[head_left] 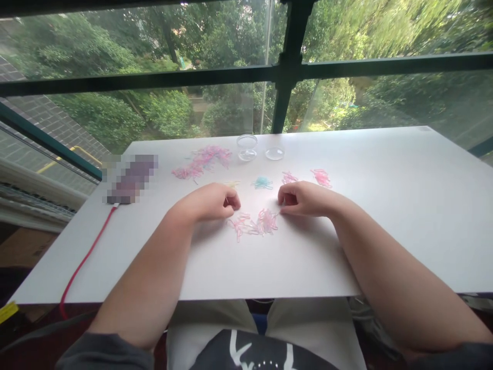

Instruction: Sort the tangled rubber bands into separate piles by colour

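Observation:
A loose pile of small pink and pastel rubber bands (pixel 266 222) lies on the white table between my hands. My left hand (pixel 220 199) is at the pile's upper left, thumb and fingers closed in a pinch; whatever they hold is too small to make out. On the other side, my right hand (pixel 298 199) also pinches, its fingertips close to the pile's right edge, with their content unclear. Beyond the hands lie sorted little heaps: yellow bands (pixel 232 184) partly behind my left hand, blue bands (pixel 262 182), pink-purple bands (pixel 289 177) and brighter pink bands (pixel 321 178).
A larger mixed heap of bands (pixel 208 158) spreads at the back left. Two clear round containers (pixel 246 149) (pixel 275 153) stand near the far edge. At left, a blurred-out device (pixel 134 177) has a red cable (pixel 88 252) running off the table's front. Windows rise behind.

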Demonstrator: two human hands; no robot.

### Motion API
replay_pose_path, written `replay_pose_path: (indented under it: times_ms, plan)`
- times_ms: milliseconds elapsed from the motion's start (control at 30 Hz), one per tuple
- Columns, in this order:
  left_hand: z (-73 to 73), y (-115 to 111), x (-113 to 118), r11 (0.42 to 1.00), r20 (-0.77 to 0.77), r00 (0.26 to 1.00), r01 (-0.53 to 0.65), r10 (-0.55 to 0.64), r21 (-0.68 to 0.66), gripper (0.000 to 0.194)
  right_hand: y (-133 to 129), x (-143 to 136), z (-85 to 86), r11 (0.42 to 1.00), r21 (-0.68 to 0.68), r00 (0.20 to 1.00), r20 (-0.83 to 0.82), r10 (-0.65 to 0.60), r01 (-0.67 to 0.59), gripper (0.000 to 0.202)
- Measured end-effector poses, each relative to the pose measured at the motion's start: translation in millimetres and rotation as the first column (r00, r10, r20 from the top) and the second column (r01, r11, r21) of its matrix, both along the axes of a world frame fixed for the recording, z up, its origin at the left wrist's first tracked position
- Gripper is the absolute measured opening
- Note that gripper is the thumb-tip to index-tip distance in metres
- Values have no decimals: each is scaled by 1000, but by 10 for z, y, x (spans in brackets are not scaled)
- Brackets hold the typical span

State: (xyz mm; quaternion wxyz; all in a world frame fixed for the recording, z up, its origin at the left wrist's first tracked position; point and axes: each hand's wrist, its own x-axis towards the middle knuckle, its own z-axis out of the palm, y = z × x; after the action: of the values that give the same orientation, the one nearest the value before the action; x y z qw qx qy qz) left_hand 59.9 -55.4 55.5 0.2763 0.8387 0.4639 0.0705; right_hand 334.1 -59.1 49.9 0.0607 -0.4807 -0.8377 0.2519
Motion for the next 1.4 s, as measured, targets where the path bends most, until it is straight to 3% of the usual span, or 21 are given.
replay_pose_path:
  times_ms: [100, 267, 567, 933, 1233, 1400]
  plan:
    - [-2, -34, 44, 997, 29, 998, 59, -58, -39, 25, -19, -38, -5, 1000, 10, 1000, 4, 8, -8, 9]
    - [3, -78, 180, 993, 25, 993, 110, -111, 42, 16, -20, -60, -24, 999, 25, 1000, 1, 19, -19, 5]
    - [-42, -62, 205, 995, -12, 997, 82, -81, 50, 12, -14, -71, -35, 998, 60, 1000, -7, 15, -14, 6]
    - [-115, -69, 325, 999, 278, 960, 30, -22, -24, 16, -15, -103, -93, 997, 73, 988, -149, 49, -38, 10]
    - [-234, -80, 395, 983, 558, 827, 42, 66, -177, 16, -72, -214, -87, 998, 44, 898, -437, 53, -38, 12]
    - [-251, -74, 398, 965, 616, 781, 68, 106, -252, 21, -72, -239, -110, 998, 50, 862, -503, 58, -38, 17]
